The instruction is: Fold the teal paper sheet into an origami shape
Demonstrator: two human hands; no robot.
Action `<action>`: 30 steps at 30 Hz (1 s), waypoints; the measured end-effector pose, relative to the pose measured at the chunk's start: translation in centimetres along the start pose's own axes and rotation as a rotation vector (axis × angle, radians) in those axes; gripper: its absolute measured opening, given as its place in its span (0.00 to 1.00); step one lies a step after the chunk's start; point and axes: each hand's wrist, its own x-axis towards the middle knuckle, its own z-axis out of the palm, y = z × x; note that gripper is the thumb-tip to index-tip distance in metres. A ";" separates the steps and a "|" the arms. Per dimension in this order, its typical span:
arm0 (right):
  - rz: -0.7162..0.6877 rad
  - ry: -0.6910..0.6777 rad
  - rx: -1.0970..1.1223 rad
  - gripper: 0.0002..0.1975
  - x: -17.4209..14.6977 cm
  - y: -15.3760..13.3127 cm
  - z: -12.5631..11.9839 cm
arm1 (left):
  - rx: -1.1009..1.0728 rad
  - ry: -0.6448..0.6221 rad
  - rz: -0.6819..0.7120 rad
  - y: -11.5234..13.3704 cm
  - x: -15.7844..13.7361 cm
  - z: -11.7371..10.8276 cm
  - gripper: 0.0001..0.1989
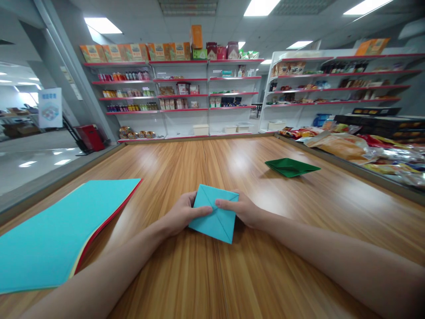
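Note:
A folded square of light-blue paper (219, 223) is held up between my two hands, with creases crossing near its middle. My left hand (183, 212) grips its left side, thumb lying on the front face and fingers hidden behind. On the right side my right hand (247, 208) pinches it the same way, the thumb almost meeting the left one at the centre. A folded dark-green paper shape (292, 167) rests on the table beyond my right hand. To the left lies a stack of coloured paper sheets (66, 226), light blue on top, with red and cream edges showing.
The wooden table (199, 283) has a raised rim (195, 139) along its far side. Packaged snacks (345, 148) and black boxes (381, 126) are piled beyond the right rim. Stocked shelves (184, 79) stand at the back, and a sign (50, 107) stands at far left.

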 end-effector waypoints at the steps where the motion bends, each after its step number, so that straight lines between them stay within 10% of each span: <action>1: 0.003 0.001 0.013 0.18 0.0 0.1 -0.1 | -0.040 -0.048 -0.019 -0.1 0.0 -0.3 0.24; 30: 0.017 0.072 0.114 0.19 0.2 0.6 -0.4 | 0.050 -0.048 -0.092 0.2 -0.4 0.4 0.18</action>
